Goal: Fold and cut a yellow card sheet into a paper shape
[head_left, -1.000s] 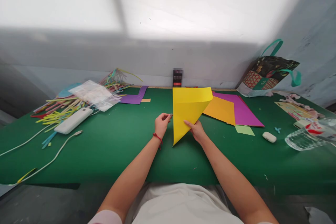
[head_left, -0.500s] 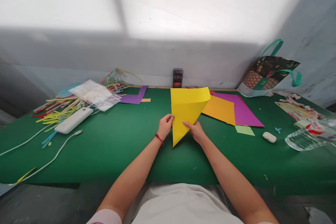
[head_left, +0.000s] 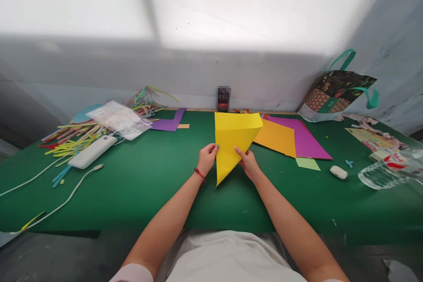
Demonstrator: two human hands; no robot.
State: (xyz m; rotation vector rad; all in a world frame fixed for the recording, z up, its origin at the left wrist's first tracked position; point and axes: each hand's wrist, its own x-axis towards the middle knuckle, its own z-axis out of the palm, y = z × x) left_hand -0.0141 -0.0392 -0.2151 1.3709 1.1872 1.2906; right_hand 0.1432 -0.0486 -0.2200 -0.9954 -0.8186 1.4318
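Note:
A sheet of yellow paper (head_left: 231, 143), folded into a triangular shape with a band across its top, is held up in front of me over the green table (head_left: 142, 189). Its pointed end faces down toward me. My left hand (head_left: 207, 158) pinches the left edge, thumb in front. On the slanted right edge, my right hand (head_left: 248, 163) grips with its thumb on the front face; its other fingers are partly hidden behind the paper. A red bracelet (head_left: 199, 174) circles my left wrist.
Orange paper (head_left: 277, 136) and magenta paper (head_left: 310, 141) lie right of the hands. Farther right are a white case (head_left: 339, 172), a clear bottle (head_left: 380, 176) and a bag (head_left: 333, 92). Leftward lie a white power bank (head_left: 93, 152), a cable (head_left: 72, 194), colourful strips (head_left: 69, 145) and purple paper (head_left: 167, 124).
My right thumb has slid slightly up along the yellow paper's right edge. The paper's upper right corner has shifted a little left and down. My left hand keeps its pinch.

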